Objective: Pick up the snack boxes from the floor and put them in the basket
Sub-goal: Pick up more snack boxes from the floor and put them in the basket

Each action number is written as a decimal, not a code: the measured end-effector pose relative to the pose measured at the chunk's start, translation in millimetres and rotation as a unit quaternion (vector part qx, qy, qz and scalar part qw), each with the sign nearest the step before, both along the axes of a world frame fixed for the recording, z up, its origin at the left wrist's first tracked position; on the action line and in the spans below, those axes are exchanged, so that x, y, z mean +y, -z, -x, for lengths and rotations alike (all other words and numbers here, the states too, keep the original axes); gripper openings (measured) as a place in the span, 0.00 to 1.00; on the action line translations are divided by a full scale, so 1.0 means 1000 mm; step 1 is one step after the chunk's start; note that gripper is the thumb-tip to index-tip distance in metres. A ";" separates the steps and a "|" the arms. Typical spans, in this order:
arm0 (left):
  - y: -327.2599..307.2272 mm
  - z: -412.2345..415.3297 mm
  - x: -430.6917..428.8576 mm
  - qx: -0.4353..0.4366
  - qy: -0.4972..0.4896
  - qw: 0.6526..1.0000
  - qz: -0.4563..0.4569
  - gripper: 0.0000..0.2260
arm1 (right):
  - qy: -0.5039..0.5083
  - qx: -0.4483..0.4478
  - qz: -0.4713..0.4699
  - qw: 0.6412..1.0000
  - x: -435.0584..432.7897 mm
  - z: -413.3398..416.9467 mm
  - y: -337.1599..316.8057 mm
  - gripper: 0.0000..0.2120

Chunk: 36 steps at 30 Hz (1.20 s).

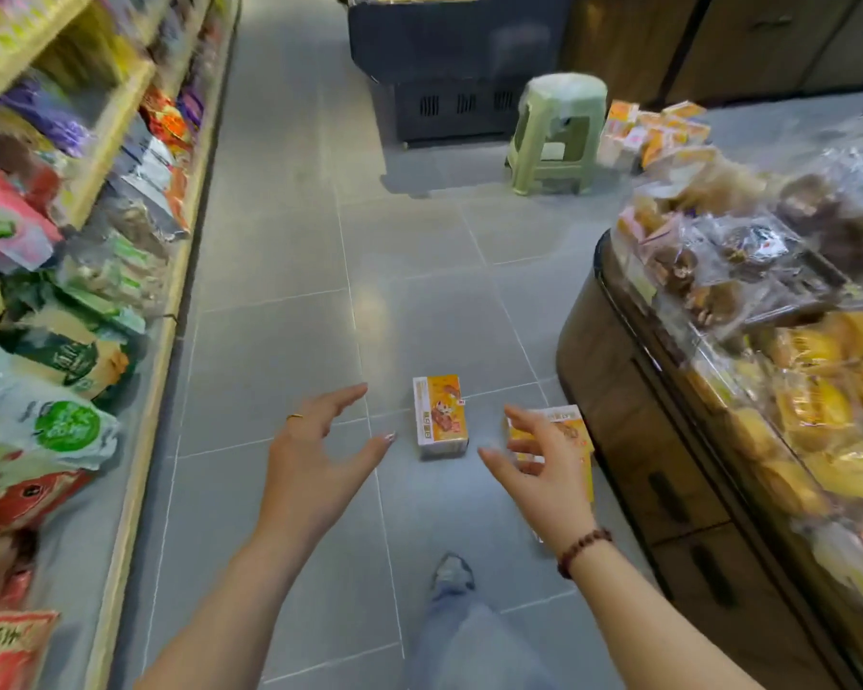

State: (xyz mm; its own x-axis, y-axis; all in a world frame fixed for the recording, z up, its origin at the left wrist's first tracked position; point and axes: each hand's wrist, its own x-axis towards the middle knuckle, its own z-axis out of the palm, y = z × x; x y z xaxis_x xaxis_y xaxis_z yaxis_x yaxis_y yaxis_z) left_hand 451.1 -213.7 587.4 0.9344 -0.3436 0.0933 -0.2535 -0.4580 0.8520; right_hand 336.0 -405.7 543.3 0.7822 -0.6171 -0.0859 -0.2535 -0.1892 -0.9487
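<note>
Head view looks down a shop aisle at my two bare arms stretched forward over the grey tiled floor (pixel 280 271). My left hand (pixel 320 450) is spread wide with straight fingers and holds nothing. My right hand (pixel 544 470), with a bead bracelet (pixel 583 551) at its wrist, has loosely parted fingers and is empty too. Between the hands, an orange-and-white cardboard snack box (pixel 440 415) sits on the tiles. A second orange snack box (pixel 576 430) lies just right of it, partly hidden behind my right fingers; whether they touch it I cannot tell. Farther up the aisle, more orange boxes (pixel 653 132) are piled beside a pale green plastic stool (pixel 556 132).
</note>
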 end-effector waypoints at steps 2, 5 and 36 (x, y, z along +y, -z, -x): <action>0.005 -0.041 -0.019 0.011 0.006 1.000 -0.024 0.22 | 0.002 0.018 -0.001 1.000 -0.020 -0.035 0.003 0.21; 0.016 -0.095 -0.046 0.016 0.016 0.999 -0.043 0.22 | 0.003 0.040 -0.002 0.999 -0.050 -0.080 0.006 0.21; 0.442 -0.477 -0.398 0.033 0.638 0.707 -0.303 0.23 | 0.452 0.246 -0.202 0.833 -0.135 -0.359 0.387 0.23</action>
